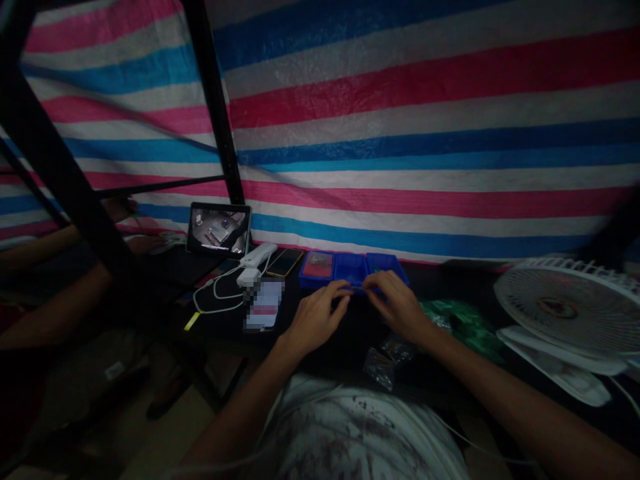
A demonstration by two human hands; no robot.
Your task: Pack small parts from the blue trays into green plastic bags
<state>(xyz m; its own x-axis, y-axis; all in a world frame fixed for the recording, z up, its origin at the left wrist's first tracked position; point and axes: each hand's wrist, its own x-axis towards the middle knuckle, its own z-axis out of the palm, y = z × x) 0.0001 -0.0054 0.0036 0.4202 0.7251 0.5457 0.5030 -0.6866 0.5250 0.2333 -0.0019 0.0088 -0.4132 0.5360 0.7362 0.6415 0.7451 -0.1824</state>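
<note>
The left hand (317,317) and right hand (395,307) are resting their fingertips on a blue tray (350,268), grip unclear, and a careless nudge risks knocking the phone (284,263) beside it.

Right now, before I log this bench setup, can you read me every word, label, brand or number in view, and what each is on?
Nothing can be read for certain.
Caption line on the tablet screen: too small to read.
White card: pixelated.
Hub badge on the white fan: too blurred.
</note>
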